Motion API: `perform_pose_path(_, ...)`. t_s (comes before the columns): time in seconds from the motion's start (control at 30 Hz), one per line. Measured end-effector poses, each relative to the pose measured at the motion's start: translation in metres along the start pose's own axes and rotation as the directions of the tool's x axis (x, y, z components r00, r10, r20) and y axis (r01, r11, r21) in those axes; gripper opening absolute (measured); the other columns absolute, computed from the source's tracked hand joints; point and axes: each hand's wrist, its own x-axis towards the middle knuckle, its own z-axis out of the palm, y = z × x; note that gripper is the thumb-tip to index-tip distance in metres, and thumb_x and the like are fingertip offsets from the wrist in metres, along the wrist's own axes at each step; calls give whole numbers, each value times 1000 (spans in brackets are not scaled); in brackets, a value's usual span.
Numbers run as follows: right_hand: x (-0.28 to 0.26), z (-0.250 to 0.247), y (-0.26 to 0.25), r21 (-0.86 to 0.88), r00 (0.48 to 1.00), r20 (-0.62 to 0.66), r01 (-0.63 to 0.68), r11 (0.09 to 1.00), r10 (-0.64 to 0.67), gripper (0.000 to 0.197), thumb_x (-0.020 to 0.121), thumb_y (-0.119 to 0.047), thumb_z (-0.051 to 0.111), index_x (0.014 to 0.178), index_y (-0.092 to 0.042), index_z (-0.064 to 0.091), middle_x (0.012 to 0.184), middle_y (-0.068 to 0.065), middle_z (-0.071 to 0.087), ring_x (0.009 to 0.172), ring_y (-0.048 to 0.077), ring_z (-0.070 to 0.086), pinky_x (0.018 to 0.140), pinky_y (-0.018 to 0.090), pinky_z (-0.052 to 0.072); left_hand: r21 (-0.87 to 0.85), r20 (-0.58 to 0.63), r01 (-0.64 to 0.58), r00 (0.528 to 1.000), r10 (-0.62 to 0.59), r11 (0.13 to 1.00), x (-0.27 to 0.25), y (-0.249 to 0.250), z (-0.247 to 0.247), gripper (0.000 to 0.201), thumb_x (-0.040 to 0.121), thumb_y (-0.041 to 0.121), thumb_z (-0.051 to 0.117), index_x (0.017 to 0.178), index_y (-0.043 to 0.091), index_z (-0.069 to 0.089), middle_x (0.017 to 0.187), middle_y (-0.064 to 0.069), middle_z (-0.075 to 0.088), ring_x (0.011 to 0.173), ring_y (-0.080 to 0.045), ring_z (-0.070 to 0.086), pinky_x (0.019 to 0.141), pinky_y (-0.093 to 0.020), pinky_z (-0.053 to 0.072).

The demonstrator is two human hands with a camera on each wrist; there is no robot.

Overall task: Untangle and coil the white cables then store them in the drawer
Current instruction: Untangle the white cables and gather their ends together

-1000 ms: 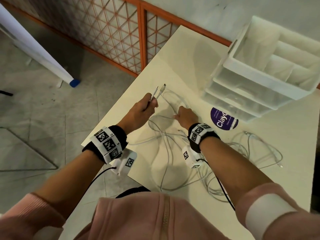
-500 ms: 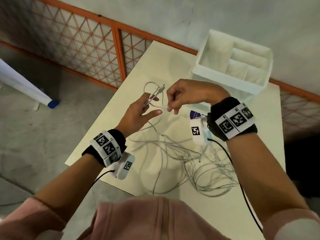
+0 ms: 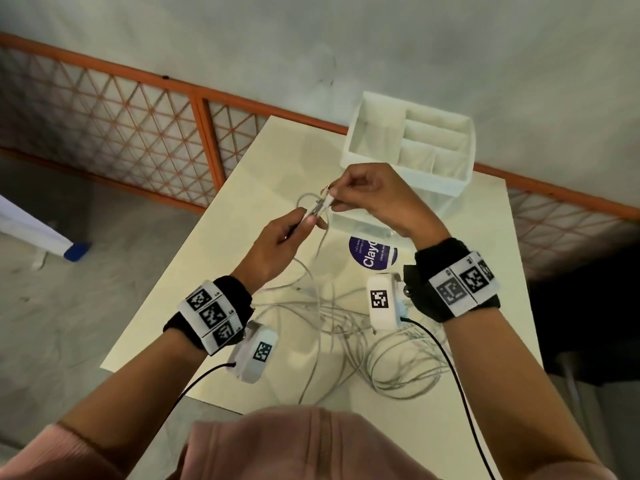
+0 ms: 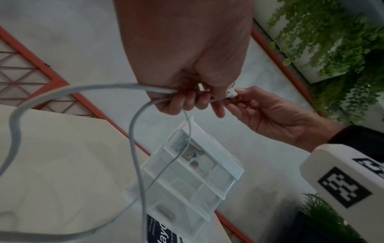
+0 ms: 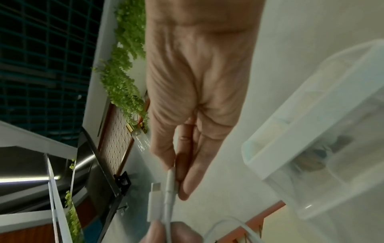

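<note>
The right hand [image 3: 377, 199] pinches one white plastic cable plug [image 5: 171, 182] between thumb and fingertips. Just beside it, the left hand [image 3: 277, 247] is curled around both thin white cable ends [image 4: 153, 92]. The plugs lie side by side, pointing up toward the right fingers. From there the strands hang to the tangled white cables [image 3: 346, 327] on the cream table [image 3: 485, 393]; the clear plastic drawer unit [image 3: 408, 161] stands behind.

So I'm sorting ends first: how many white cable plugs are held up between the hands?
2. One white cable plug is pinched by the right hand; the other plug sits beside it, gripped by the left hand. More may hide in the tangle.
</note>
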Motion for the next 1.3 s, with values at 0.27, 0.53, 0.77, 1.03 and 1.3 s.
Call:
perform_pose_path(0.27, -2, -8, 5, -21, 999, 34, 17, 1000, -16, 5, 87, -4, 63, 84, 0, 62, 88, 8, 70, 80, 14, 70, 82, 26, 58, 451, -155, 18, 986, 58, 893, 2, 11, 13, 30, 98, 41, 36, 103, 36, 65, 108, 6, 28, 100, -14, 25, 86, -28, 21)
perform_pose_path(0.53, -2, 12, 5, 38, 999, -29, 30, 999, -29, 34, 91, -31, 57, 114, -7, 47, 92, 1, 68, 89, 13, 68, 90, 34, 51, -187, -19, 21, 999, -25, 982, 10, 24, 10, 41, 103, 31, 21, 76, 12, 45, 55, 1, 48, 73, -15, 60, 77, -18, 42)
perform_pose_path(0.77, 1, 58, 24, -131, 880, 460, -63, 989, 117, 17, 82, -9, 70, 88, -22, 60, 88, -6, 65, 71, -15, 58, 77, 3, 41, -559, 36, -9, 999, 35, 829, 17, 47, -4, 38, 99, 41, 20, 74, 18, 37, 57, 8, 26, 49, -9, 24, 56, -21, 38)
perform_pose_path(1.03, 2, 31, 83, -156, 913, 355, -153, 976, 200, 11, 86, -15, 67, 75, -13, 63, 57, -11, 63, 58, 7, 60, 65, 16, 47, -411, -175, -128, 983, 60, 903, 18, 51, -43, 36, 99, 41, 22, 72, 21, 36, 54, 13, 27, 46, -4, 18, 41, -18, 21)
perform_pose_path(1.3, -2, -5, 14, -153, 971, 238, 42, 987, -5, 23, 89, -19, 64, 75, -2, 56, 53, -7, 49, 43, 5, 46, 59, 24, 53, 402, 38, -28, 999, 13, 915, 9, 18, -21, 42, 67, 51, 74, 92, 22, 58, 55, 5, 46, 45, -7, 39, 47, -19, 32)
